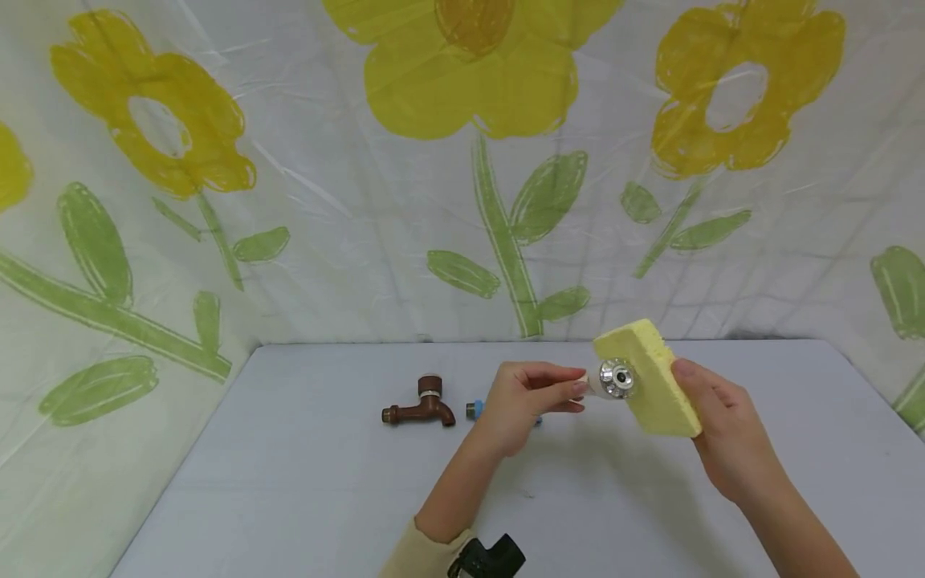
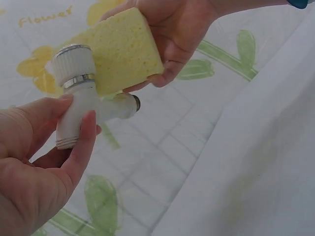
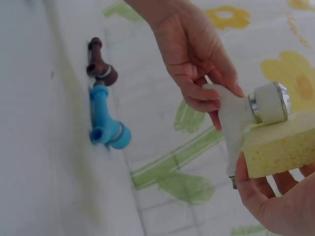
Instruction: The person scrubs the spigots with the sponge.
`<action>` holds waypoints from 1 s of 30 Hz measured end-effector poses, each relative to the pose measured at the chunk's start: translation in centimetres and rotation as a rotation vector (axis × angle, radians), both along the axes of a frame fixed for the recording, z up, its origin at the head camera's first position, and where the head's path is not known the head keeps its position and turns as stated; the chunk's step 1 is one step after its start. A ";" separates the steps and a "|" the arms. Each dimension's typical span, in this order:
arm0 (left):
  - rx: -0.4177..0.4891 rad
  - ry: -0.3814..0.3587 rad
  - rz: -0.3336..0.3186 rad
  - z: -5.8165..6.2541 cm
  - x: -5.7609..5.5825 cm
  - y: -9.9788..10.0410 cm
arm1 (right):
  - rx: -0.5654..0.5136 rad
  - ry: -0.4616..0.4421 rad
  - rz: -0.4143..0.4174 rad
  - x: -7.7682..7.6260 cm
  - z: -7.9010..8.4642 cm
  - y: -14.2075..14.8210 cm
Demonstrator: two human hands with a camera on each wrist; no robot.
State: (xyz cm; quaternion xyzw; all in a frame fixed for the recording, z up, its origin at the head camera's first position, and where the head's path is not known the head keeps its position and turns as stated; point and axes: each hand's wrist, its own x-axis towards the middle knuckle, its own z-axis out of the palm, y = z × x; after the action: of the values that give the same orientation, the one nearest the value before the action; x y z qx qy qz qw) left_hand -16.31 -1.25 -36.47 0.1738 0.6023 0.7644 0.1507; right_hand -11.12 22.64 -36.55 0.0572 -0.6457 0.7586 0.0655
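Observation:
A white faucet (image 2: 81, 98) with a ribbed knob and silver trim is held up above the table. My left hand (image 1: 516, 405) pinches its body near the spout between thumb and fingers. A yellow sponge (image 1: 646, 385) is gripped along one edge by my right hand (image 1: 737, 433). In the left wrist view the sponge's flat face lies right beside the faucet's knob and appears to touch it. The right wrist view shows the sponge (image 3: 280, 147) just below the knob, with the white faucet (image 3: 234, 123) between both hands.
A brown faucet (image 1: 422, 412) lies on the white table (image 1: 289, 482) toward the back. Beside it is a blue faucet (image 3: 104, 118), mostly hidden behind my left hand in the head view. A flower-printed curtain (image 1: 347, 265) hangs behind the table's back edge.

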 end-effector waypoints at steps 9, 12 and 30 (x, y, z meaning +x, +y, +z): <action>-0.092 0.075 0.027 0.3 -0.2 -1.0 | 0.017 0.051 0.036 0.0 0.2 0.2; -0.078 0.040 0.083 0.2 -0.3 -0.9 | 0.036 0.057 0.036 0.1 0.2 0.1; 0.080 -0.143 0.068 -1.1 -0.1 1.1 | 0.014 0.158 0.165 0.4 -0.3 -0.5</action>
State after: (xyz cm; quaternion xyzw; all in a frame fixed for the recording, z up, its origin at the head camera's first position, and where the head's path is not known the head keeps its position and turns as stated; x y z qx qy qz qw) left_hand -16.41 -0.20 -37.56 0.1039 0.5644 0.8031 0.1601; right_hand -10.68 22.16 -36.86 0.1703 -0.6370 0.7499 0.0528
